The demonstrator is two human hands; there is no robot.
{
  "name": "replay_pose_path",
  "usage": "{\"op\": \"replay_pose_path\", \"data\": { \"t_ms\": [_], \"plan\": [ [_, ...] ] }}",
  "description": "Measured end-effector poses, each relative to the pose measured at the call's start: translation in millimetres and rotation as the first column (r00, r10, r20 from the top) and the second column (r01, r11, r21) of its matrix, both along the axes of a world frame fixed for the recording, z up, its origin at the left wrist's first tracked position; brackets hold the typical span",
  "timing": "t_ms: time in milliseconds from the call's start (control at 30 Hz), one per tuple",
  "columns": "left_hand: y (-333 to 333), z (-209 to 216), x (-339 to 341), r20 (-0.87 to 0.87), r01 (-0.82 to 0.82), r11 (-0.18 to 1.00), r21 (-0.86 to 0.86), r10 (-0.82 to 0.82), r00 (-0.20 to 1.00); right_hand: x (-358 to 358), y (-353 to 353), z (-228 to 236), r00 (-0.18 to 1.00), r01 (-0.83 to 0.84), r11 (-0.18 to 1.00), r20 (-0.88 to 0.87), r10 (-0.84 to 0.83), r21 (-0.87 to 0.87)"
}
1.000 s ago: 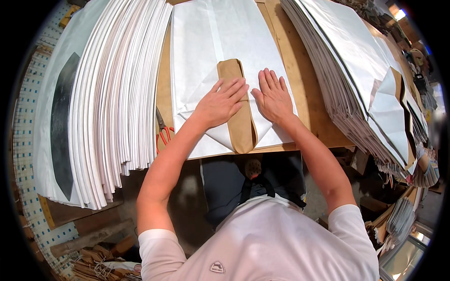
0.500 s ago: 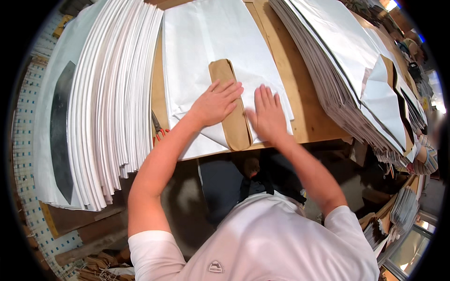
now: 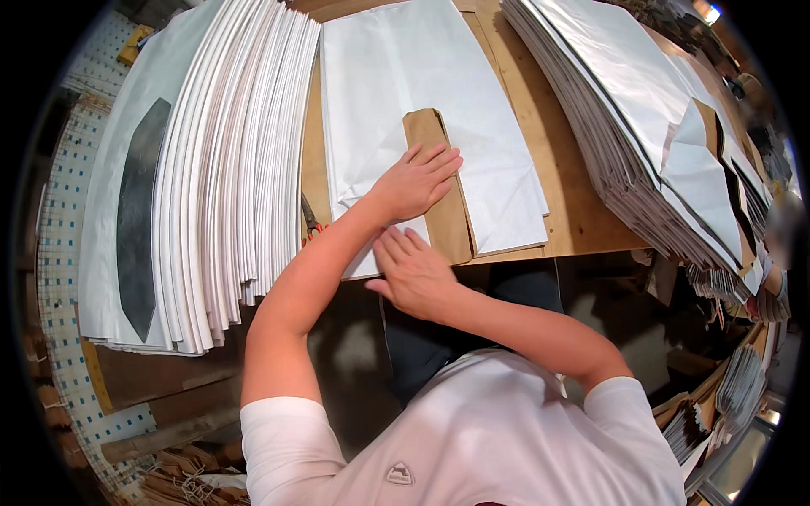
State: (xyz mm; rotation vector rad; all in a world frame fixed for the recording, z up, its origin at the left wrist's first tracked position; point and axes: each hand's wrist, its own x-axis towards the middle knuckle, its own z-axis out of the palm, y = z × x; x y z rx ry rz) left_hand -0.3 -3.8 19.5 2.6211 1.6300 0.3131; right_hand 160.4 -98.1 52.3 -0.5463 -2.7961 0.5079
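Your left hand lies palm down across the strip, fingers straight and close together, gripping nothing that shows. Your right hand is at 6 o'clock from it, over the near edge of the sack, also open, its thumb held apart and nothing seen in its grasp; its underside is hidden, so I cannot tell whether it bears on the paper. To press well, spread the weight through the whole left palm rather than the fingertips, so the strip lies square and does not skid. Stroke outward from the middle with the right, lightly near 6 o'clock, where the edge of the surface gives the paper little backing. The strip is brown, long and narrow, with a dark line along its 3 o'clock side. Beneath it the sack lies flat on the surface, white, with a faint pale band running toward 12 o'clock and creases at the strip's 9 o'clock side. From your left hand, the scissors sit near 8 o'clock, one stack at 9 and another stack at 2.
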Motion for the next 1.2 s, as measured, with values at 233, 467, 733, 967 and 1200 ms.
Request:
{"op": "replay_pose_path", "data": {
  "t_ms": [233,467,733,967,1200],
  "plan": [
    [1,1,5,-0.02,-0.008,1.0,-0.023,0.008,1.0,-66,-4,-30,0.991,0.073,0.997,-0.107,-0.075,-0.019],
    [-4,3,5,0.027,-0.026,1.0,-0.001,0.026,0.999,59,-27,-8,0.994,0.075,0.997,0.085,-0.075,0.006],
    [-5,2,5,0.042,-0.034,0.999,-0.035,0.036,0.998,112,85,33,0.959,0.214,0.976,-0.185,-0.216,-0.028],
    [0,12,0,0.031,-0.003,0.993,-0.115,0.007,1.0,10,200,-1,0.963,0.104,0.988,0.236,-0.129,0.115],
    [-3,5,2,0.058,-0.039,0.998,-0.041,0.041,0.997,32,200,-22,0.976,0.217,0.976,-0.014,-0.217,0.019]
  ]
}}
